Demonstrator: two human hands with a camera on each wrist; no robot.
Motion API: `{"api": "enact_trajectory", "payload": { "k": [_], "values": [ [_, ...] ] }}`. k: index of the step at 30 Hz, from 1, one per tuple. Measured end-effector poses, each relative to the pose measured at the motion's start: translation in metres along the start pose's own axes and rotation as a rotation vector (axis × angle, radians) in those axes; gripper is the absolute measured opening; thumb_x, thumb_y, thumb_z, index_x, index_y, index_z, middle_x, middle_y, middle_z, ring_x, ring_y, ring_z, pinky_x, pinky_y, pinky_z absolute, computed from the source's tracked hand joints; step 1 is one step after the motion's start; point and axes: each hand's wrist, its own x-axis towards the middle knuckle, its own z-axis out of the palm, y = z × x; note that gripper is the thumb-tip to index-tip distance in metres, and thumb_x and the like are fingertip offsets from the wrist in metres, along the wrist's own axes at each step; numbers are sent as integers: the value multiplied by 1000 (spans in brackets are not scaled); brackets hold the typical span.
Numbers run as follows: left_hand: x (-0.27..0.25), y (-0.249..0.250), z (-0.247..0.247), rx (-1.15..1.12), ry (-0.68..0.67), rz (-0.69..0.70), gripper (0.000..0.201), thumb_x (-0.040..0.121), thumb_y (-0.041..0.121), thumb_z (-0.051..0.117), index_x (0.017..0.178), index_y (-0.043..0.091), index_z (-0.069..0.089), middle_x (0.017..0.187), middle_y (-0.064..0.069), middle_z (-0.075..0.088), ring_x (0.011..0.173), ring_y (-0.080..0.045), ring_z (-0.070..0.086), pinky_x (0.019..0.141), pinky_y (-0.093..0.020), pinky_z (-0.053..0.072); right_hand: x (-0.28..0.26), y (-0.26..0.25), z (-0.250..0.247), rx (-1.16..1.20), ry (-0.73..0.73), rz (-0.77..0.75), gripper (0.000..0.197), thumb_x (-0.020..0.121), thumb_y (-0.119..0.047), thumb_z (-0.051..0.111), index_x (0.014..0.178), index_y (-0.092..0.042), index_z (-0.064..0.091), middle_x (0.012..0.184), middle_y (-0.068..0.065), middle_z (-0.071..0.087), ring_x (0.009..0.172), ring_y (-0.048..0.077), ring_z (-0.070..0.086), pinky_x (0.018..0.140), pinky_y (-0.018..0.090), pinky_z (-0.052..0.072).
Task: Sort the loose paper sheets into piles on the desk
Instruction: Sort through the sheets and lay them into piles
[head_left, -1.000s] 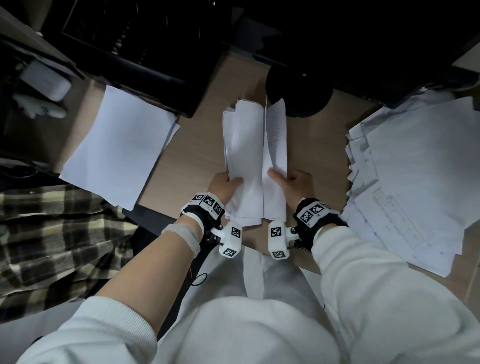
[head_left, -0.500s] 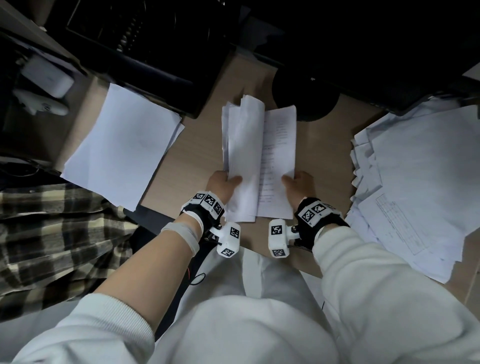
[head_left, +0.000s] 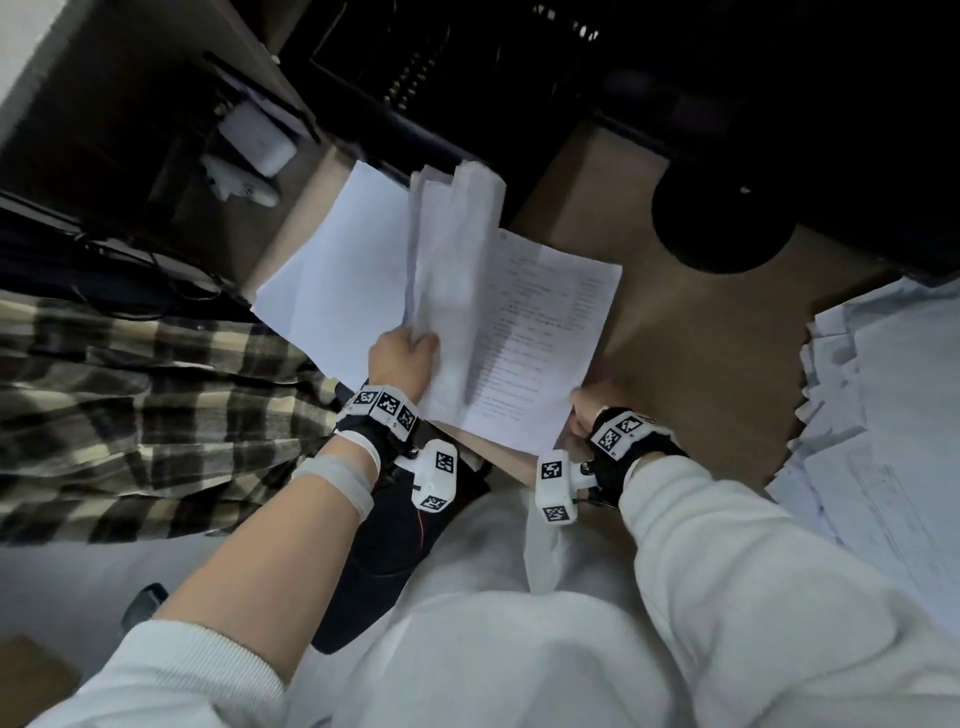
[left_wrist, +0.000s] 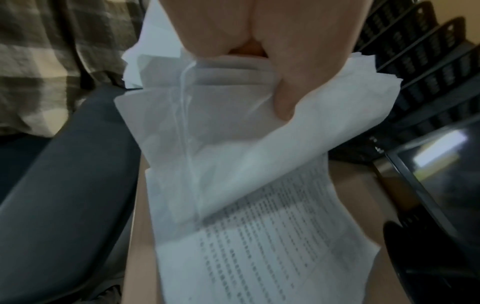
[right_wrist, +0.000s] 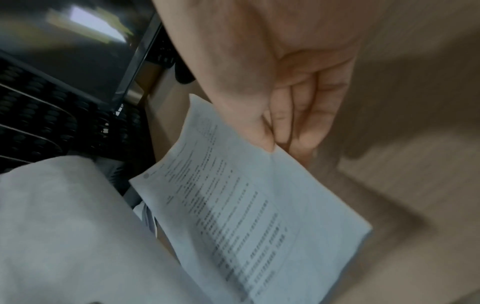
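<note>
White printed paper filled the middle of your view: your left hand (head_left: 404, 358) gripped a curled bundle of loose white sheets (head_left: 457, 270) by its near edge, thumb on top and fingers (left_wrist: 233, 70) wrapped beneath, holding it raised above the light brown wooden desk (head_left: 691, 332). Your right hand (head_left: 587, 408) pinched the near right corner of a single white sheet printed with lines of dark text (head_left: 540, 332), thumb (right_wrist: 257, 131) pressed against fingers at the paper's edge. That sheet lay fanned out to the right of the bundle, its left edge tucked under the curled pages; whether it had fully separated from them, the views did not show.

To the left, partly under the bundle, a flat pile of blank white sheets (head_left: 332, 280) rested on the desk, close to its left edge. Well apart, along the right side of the desk, a wide untidy heap of white papers (head_left: 883, 415) spread out, some bearing faint printed tables. A round black base (head_left: 722, 218) stood on the desk beyond the printed sheet, near the dark monitor screen (left_wrist: 446, 174). A brown and cream plaid cloth (head_left: 130, 415) lay off the desk on your left side.
</note>
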Motion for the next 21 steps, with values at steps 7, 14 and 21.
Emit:
{"api": "enact_trajectory", "payload": {
  "k": [7,14,21],
  "values": [
    [-1,-8,2,-127,-93,-20,30,88,37,69,70,15,62,71,-2,63,74,-27,64,63,-28,44,-36,-19,7,-95,-70,27,29,69,-28,63,81,-3,71,72,6,75,77,29,74,88,50,58],
    [-26,27,35,-135,-236,93,44,73,45,83,98,11,69,94,-3,71,74,-15,65,60,-20,46,-77,-45,-17,226,54,-371,45,83,-35,77,118,-17,56,103,2,67,78,16,65,67,31,53],
    [-54,64,78,-195,-272,208,39,94,46,62,75,12,67,74,-1,65,64,-11,59,52,-12,35,-84,-14,-54,390,51,-355,29,85,-14,77,110,-11,62,104,11,73,83,20,72,77,37,61]
  ]
}}
